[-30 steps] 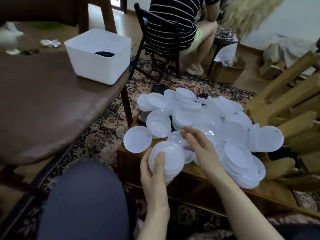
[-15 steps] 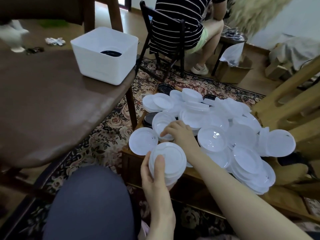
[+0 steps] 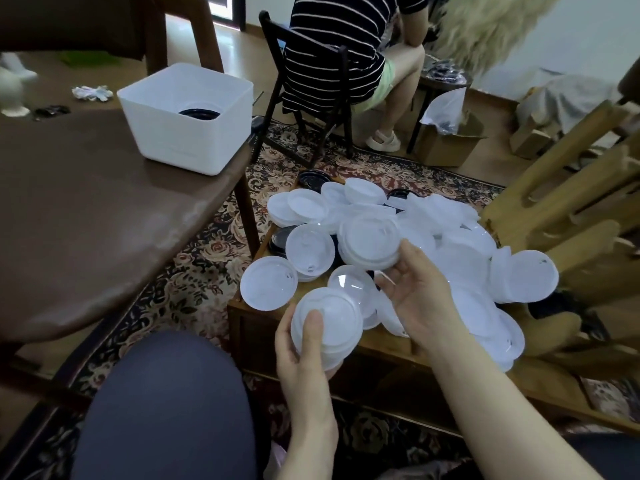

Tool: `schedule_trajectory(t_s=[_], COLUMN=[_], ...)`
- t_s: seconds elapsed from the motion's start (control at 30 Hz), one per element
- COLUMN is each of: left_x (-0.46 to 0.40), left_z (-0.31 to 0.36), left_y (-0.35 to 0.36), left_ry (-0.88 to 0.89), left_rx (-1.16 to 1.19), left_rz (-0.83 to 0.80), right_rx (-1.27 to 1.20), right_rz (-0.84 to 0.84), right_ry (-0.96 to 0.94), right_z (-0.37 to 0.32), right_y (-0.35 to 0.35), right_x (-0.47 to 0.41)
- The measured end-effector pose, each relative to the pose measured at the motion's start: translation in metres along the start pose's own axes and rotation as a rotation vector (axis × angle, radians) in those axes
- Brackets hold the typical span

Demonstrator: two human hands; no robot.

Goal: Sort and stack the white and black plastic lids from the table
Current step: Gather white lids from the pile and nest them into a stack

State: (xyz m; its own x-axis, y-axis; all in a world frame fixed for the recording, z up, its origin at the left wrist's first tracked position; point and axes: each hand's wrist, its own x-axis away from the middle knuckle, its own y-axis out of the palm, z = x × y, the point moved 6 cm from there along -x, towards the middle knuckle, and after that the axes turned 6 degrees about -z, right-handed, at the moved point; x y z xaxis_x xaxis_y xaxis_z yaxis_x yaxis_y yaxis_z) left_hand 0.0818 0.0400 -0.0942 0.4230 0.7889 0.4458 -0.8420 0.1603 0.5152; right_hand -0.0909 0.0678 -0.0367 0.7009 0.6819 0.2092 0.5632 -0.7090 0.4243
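Two hands work over a low wooden table (image 3: 388, 344) heaped with white lids (image 3: 460, 258). Left hand (image 3: 304, 355) grips a stack of white lids (image 3: 327, 318), thumb pressed on top; right hand (image 3: 419, 289) pinches a smaller white stack (image 3: 370, 242) above the heap.

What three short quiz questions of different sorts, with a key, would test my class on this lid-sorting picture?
1. True or false: the left hand holds a stack of white lids.
2. What does the right hand hold? A) a black lid B) white lids C) nothing
3. What colour are the lids inside the white bin on the brown table?

Key: 1 true; 2 B; 3 black.
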Motion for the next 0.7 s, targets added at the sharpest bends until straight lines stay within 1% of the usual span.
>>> schedule_trajectory(t_s=[0.03, 0.07, 0.17, 0.23, 0.33, 0.5, 0.63, 0.7], left_x=[0.0, 0.001, 0.004, 0.005, 0.007, 0.009, 0.011, 0.011], left_z=[-0.001, -0.003, -0.006, -0.009, -0.014, -0.02, -0.025, -0.028], left_y=[0.001, 0.003, 0.007, 0.01, 0.013, 0.023, 0.025, 0.025], left_ry=[0.004, 0.011, 0.032, 0.041, 0.041, 0.035, 0.022, 0.016], left_rx=[-0.012, -0.026, -0.078, -0.109, -0.146, -0.182, -0.2, -0.199], left_rz=[-0.011, -0.027, -0.079, -0.109, -0.154, -0.248, -0.285, -0.304], right_rx=[-0.109, -0.164, -0.14, -0.081, 0.038, 0.279, 0.436, 0.52], right_rz=[-0.035, -0.068, -0.133, -0.144, -0.093, 0.082, 0.123, 0.128], right_ry=[0.069, 0.13, 0.258, 0.27, 0.221, 0.084, -0.069, -0.103], right_z=[0.002, 0.006, 0.018, 0.022, 0.022, 0.012, 0.007, 0.01], right_y=[-0.005, -0.009, -0.017, -0.021, -0.031, -0.043, -0.043, -0.04], right_x=[0.008, 0.018, 0.045, 0.056, 0.063, 0.074, 0.082, 0.084])
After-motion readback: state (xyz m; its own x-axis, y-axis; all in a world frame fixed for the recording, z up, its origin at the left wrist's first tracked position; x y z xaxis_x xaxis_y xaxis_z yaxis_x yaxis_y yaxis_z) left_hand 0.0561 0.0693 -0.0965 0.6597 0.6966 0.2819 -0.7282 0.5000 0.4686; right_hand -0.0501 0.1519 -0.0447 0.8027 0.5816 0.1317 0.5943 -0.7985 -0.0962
